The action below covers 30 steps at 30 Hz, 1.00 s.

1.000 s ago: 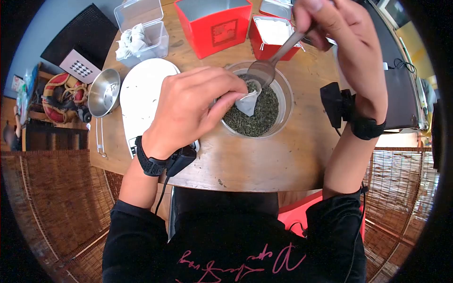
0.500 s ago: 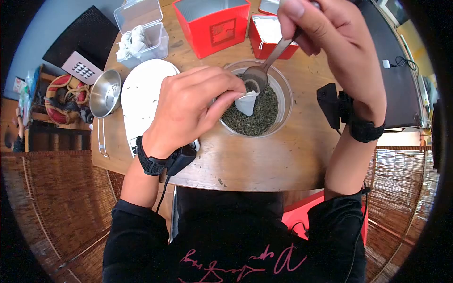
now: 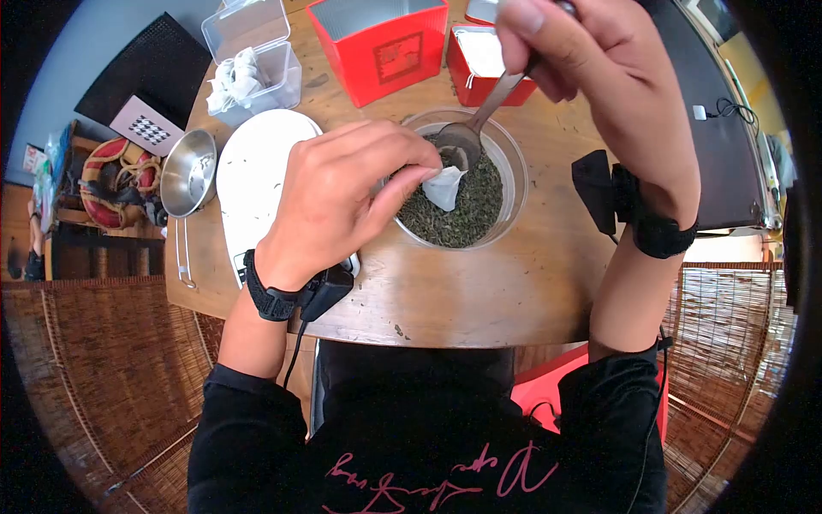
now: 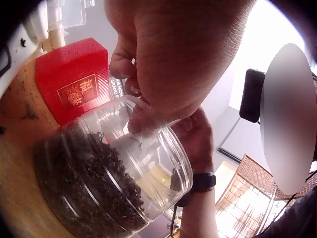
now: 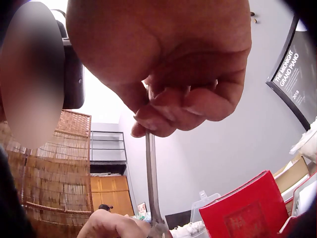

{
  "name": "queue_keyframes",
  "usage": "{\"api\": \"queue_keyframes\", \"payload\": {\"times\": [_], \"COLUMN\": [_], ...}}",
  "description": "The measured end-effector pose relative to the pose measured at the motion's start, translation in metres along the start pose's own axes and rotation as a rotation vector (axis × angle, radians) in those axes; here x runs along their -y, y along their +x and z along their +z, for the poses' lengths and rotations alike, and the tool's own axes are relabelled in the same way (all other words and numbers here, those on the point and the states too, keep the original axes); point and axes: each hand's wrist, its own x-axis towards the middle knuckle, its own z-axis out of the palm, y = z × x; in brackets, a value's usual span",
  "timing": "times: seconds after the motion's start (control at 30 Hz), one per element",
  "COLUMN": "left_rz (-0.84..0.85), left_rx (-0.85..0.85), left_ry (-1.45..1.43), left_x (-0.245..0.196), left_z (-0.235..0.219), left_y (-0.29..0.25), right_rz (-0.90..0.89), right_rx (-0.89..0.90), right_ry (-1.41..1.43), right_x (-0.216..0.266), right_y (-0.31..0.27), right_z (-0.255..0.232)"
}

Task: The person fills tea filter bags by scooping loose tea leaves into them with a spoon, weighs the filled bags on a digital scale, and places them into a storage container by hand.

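Note:
My left hand [image 3: 334,184] pinches the edge of a small white tea bag [image 3: 443,190] between thumb and fingers. The bag hangs within the outline of a round clear plastic jar [image 3: 520,188] that holds dark dried tea leaves [image 3: 462,224]. In my right hand [image 3: 629,103] is a metal spoon [image 3: 495,101], gripped by its handle and slanting down to the left. The spoon's bowl sits right at the bag's mouth, beside the left fingertips. In the left wrist view, the leaves fill the lower part of the jar [image 4: 185,171].
A white kitchen scale [image 3: 257,171] with scattered leaf bits lies left of the jar, beside a steel pan [image 3: 188,176]. Behind stand a clear box [image 3: 287,81] of filled white bags, a large red box [image 3: 377,60] and a smaller red box [image 3: 492,90] with white bags.
The spoon has come down and left, its bowl now closer to the bag's mouth. My right hand moved slightly left with it; the left hand keeps nearly the same place.

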Motion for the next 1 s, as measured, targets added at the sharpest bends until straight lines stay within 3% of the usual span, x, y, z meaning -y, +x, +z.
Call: {"api": "queue_keyframes", "payload": {"times": [0.1, 0.23, 0.33, 0.4, 0.5, 0.53, 0.77, 0.83, 1.0], "left_rz": [-0.039, -0.038, -0.037, -0.046, -0.058, -0.065, -0.033, -0.038, -0.024], "left_rx": [0.045, 0.045, 0.037, 0.026, 0.042, 0.051, 0.035, 0.053, 0.049], "left_ry": [-0.003, -0.017, -0.019, -0.015, -0.018, -0.012, -0.031, -0.031, -0.031], "left_x": [-0.002, -0.003, -0.001, -0.001, -0.002, -0.002, 0.000, -0.002, -0.001], "left_z": [-0.002, -0.003, -0.002, -0.001, -0.003, -0.003, 0.000, -0.001, 0.000], "left_y": [-0.001, 0.000, -0.001, -0.002, -0.002, -0.002, -0.002, -0.001, -0.001], "right_rz": [0.042, 0.000, 0.063, 0.026, -0.010, -0.013, 0.003, -0.025, -0.071], "right_rx": [-0.016, 0.045, 0.051, -0.263, -0.198, -0.221, -0.177, -0.006, -0.205], "right_ry": [0.139, 0.111, 0.036, -0.117, 0.065, 0.000, 0.175, 0.234, 0.290], "right_x": [0.013, 0.002, 0.009, 0.020, 0.013, 0.012, 0.008, -0.008, 0.008], "right_y": [-0.002, -0.001, -0.002, -0.005, -0.004, -0.006, 0.000, 0.003, 0.000], "right_z": [0.006, 0.000, 0.004, 0.018, -0.003, -0.004, 0.009, 0.014, 0.009]}}
